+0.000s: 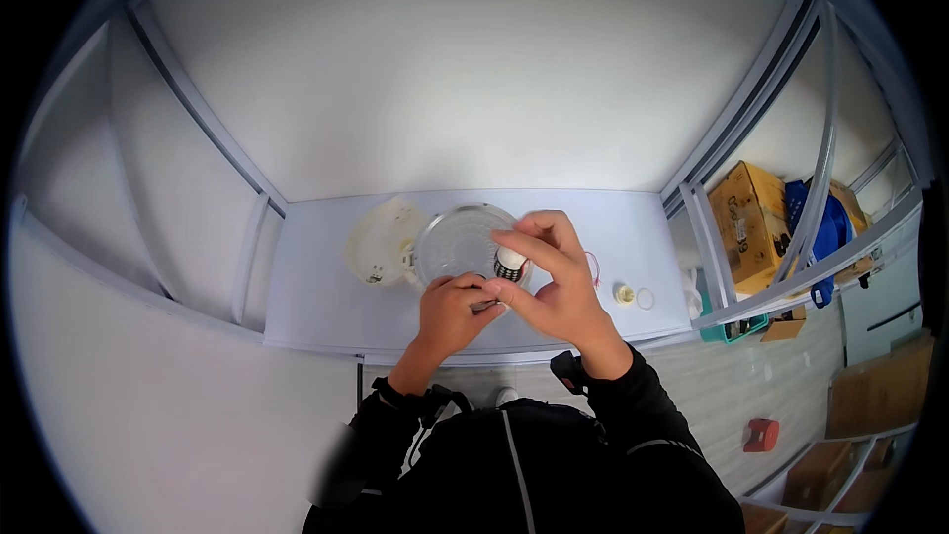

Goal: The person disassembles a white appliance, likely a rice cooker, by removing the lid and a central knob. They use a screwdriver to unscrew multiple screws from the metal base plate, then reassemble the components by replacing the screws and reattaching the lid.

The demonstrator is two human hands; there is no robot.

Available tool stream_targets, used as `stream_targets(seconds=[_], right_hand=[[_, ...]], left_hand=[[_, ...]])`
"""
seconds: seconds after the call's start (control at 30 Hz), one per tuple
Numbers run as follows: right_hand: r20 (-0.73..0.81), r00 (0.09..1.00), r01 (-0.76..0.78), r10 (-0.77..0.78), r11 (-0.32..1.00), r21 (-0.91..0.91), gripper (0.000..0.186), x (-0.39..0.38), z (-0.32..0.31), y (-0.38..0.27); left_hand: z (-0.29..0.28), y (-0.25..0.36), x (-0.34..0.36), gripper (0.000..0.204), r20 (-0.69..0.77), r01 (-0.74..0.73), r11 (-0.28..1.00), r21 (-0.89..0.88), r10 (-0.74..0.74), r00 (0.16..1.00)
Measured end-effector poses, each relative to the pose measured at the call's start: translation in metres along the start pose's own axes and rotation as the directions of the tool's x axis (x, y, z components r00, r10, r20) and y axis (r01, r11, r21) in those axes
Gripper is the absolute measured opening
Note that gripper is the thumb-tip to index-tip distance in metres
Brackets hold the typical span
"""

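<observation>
My right hand [559, 282] grips a small rounded piece [511, 259], white on top with a black ribbed or patterned lower part; its exact kind I cannot make out. My left hand [453, 314] is closed in a pinch just below it, fingertips close to the right thumb, on something small and dark that the fingers mostly hide. Beneath both hands lies a large round clear dish-like part [460, 232] with a shiny rim. At its left side sits a flat cream-coloured plastic part [381, 242], close against the rim.
The white table [316, 307] also bears a small yellowish round piece [624, 294], a thin pale ring [646, 299] and a pinkish loop [593, 267] right of my hands. White frame posts stand at both sides. Beyond the right one are cardboard boxes [748, 222] and a blue bag [825, 222].
</observation>
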State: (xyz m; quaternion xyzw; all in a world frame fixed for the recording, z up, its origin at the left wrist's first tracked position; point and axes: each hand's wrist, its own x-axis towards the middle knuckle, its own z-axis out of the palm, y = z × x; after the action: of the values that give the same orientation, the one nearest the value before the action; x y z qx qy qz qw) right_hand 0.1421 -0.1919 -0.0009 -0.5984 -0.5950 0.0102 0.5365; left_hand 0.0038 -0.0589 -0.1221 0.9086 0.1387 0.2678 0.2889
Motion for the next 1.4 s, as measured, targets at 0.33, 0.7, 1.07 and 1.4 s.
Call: stream_targets(seconds=[0.33,0.7,1.07,1.4], right_hand=[[-0.007,0.998,0.060,-0.060,0.993,0.097,0.047,0.002,-0.001,0.005],[-0.059,0.997,-0.028,0.040,0.982,0.186,0.045,-0.002,-0.003,0.004],[-0.019,1.000,0.010,-0.009,0.997,0.079,0.059,-0.005,-0.001,0.006],[0.031,0.997,-0.071,0.072,0.997,-0.019,0.062,-0.009,0.003,0.002]], left_hand=[[0.003,-0.003,0.000,0.016,-0.017,-0.011,1.000,0.008,0.011,1.000],[-0.001,0.001,0.000,0.014,0.005,-0.012,1.000,-0.008,0.012,1.000],[0.002,0.000,0.000,0.013,-0.019,-0.028,1.000,0.013,0.028,0.999],[0.001,0.003,0.000,0.014,-0.038,-0.013,0.999,0.031,0.014,0.999]])
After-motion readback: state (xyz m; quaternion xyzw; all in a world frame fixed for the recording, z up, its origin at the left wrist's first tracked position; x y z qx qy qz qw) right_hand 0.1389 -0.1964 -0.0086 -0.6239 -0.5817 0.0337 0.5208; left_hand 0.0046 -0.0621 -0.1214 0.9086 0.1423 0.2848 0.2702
